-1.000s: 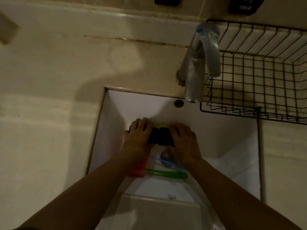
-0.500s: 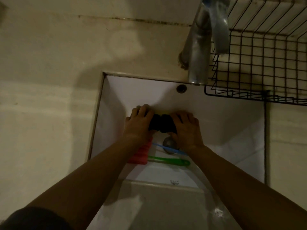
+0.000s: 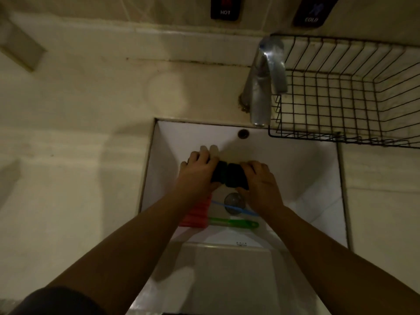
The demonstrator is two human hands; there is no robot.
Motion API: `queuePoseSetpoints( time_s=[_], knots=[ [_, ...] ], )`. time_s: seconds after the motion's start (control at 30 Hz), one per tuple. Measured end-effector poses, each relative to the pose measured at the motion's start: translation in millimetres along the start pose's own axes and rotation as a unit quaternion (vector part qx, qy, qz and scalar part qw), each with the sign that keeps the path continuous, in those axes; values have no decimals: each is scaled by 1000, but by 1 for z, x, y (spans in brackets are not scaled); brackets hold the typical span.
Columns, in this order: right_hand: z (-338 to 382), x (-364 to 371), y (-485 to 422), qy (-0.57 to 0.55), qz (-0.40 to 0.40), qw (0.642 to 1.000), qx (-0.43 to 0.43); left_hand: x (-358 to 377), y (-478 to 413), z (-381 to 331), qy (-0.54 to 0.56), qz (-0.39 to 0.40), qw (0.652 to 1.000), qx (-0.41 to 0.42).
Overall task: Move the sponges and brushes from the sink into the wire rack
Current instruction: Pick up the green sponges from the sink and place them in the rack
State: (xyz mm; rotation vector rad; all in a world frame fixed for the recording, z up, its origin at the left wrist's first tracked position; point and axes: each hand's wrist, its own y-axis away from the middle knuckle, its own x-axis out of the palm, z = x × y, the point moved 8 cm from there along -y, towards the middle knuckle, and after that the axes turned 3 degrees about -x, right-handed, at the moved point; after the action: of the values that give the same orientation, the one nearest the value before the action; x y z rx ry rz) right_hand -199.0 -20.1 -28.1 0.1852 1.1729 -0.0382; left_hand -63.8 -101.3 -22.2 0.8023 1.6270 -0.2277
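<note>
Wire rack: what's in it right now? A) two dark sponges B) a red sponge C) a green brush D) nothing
D: the wire rack shows only bare mesh, while the left hand and right hand each grip a dark sponge down in the sink, and the green brush and red sponge lie near the drain.

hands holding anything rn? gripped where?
Left hand and right hand each clasp one dark, soft sponge-like block by its outer end, low in the white sink.
</note>
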Motion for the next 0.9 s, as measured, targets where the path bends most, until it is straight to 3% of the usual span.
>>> queuePoseSetpoints(
  time_s=[0.53,0.9],
  knots=[
    [26,-98,56,-43,-66,997,-3,-74,52,-43,41,-55,994,87],
    [42,-172,48,-48,-59,996,-37,-144,63,-56,65,-106,985,118]
  ],
)
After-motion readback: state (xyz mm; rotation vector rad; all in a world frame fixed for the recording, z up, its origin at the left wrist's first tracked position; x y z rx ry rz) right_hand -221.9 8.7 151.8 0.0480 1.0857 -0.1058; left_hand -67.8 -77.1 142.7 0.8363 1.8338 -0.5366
